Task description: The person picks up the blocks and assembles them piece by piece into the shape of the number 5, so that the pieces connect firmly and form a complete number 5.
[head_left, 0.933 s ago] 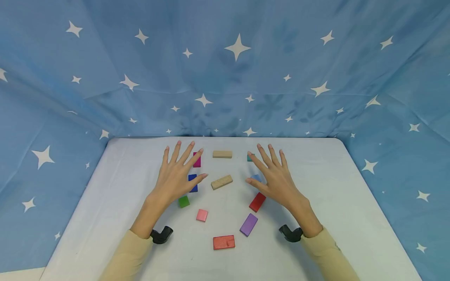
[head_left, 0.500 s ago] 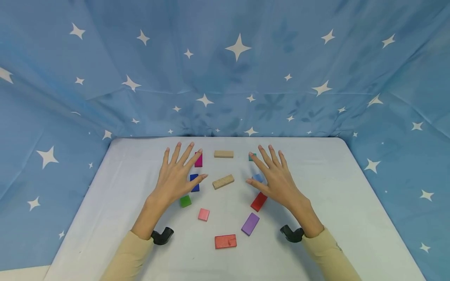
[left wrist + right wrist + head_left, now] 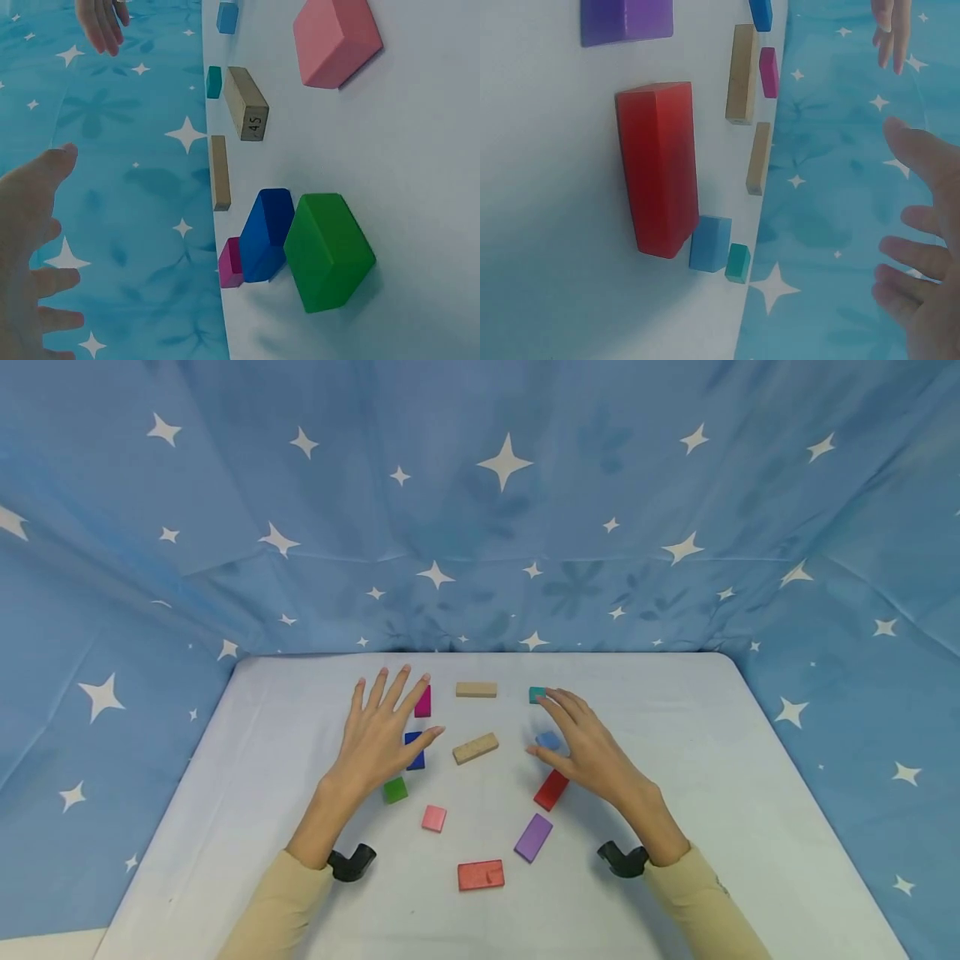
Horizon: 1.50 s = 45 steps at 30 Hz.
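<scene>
Both hands hover over a white table with nothing in them. My left hand (image 3: 378,735), fingers spread, overlaps the magenta block (image 3: 423,702) and the dark blue block (image 3: 415,751) in the head view; a green block (image 3: 328,251) lies close to its wrist. My right hand (image 3: 592,743) has its fingers closer together and slightly bent. Its fingertips sit by the teal block (image 3: 537,695), above a light blue block (image 3: 548,741). Under the palm's near side is a red block (image 3: 658,169), partly covered in the head view.
Two plain wooden blocks, one at the back (image 3: 476,690) and one mid-table (image 3: 476,748), lie between the hands. Nearer are a pink block (image 3: 433,818), a purple block (image 3: 533,837) and a light red block (image 3: 481,875). A blue star-patterned curtain (image 3: 480,527) encloses the table's back and sides.
The right hand's spread fingers have drawn together and bent, uncovering more of the teal block. The left hand has hardly moved. The blocks lie as before, with a slight shift of the view.
</scene>
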Each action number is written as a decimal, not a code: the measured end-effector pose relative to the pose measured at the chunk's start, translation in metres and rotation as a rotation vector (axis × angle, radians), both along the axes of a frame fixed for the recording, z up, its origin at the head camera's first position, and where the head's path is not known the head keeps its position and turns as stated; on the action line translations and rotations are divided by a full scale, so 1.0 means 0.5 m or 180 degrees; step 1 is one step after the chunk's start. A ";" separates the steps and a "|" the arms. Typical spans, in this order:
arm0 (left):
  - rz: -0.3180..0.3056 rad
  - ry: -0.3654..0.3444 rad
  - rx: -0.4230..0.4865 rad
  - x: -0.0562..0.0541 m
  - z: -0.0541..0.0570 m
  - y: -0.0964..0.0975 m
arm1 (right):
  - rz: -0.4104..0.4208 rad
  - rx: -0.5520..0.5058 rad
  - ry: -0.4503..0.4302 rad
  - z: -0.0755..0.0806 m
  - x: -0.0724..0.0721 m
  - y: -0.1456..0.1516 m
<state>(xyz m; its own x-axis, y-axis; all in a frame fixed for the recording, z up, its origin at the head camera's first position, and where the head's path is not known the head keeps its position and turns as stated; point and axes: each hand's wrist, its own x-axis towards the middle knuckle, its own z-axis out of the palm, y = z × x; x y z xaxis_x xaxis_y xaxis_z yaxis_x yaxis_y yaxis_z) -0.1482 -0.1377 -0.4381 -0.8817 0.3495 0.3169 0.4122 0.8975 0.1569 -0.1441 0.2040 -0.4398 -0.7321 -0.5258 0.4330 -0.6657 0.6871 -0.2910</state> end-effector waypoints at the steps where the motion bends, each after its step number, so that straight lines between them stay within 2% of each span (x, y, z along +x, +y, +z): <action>1: 0.0000 -0.0016 0.0017 -0.001 -0.001 0.002 | 0.0015 -0.0012 0.0028 -0.001 0.000 0.000; 10: 0.0069 -0.0135 0.0162 -0.018 -0.014 0.018 | -0.0003 -0.0028 0.0098 -0.016 0.003 -0.001; 14: 0.0156 -0.0241 0.0439 -0.031 -0.017 0.029 | 0.0002 -0.0024 0.0126 -0.021 0.003 0.000; 18: 0.0322 -0.0286 0.0723 -0.049 -0.023 0.045 | -0.0003 -0.0006 0.0163 -0.027 0.003 0.001; 23: 0.0543 -0.0170 0.0848 -0.071 -0.034 0.063 | -0.0010 -0.0002 0.0140 -0.031 0.005 0.000; 27: 0.0698 -0.0186 0.0911 -0.084 -0.038 0.072 | -0.0010 0.0001 0.0148 -0.032 0.005 -0.002; 31: 0.0898 -0.0306 0.0968 -0.101 -0.040 0.073 | 0.0028 0.0011 0.0205 -0.031 0.002 -0.003; 34: 0.1012 -0.0499 0.1066 -0.118 -0.042 0.073 | 0.0060 0.0015 0.0216 -0.029 0.000 -0.003; 40: 0.1099 -0.0987 0.1136 -0.143 -0.045 0.081 | 0.0098 -0.0030 0.0208 -0.034 0.001 -0.004; 45: 0.1148 -0.1135 0.1135 -0.161 -0.052 0.088 | 0.0091 -0.0027 0.0153 -0.035 0.004 -0.008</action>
<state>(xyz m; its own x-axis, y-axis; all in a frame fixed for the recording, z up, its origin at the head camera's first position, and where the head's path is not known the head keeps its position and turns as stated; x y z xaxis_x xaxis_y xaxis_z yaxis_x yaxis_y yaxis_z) -0.2288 -0.0939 -0.4639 -0.9977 -0.0633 0.0233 -0.0404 0.8374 0.5451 -0.1421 0.2001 -0.4572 -0.6952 -0.5423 0.4719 -0.6983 0.6653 -0.2641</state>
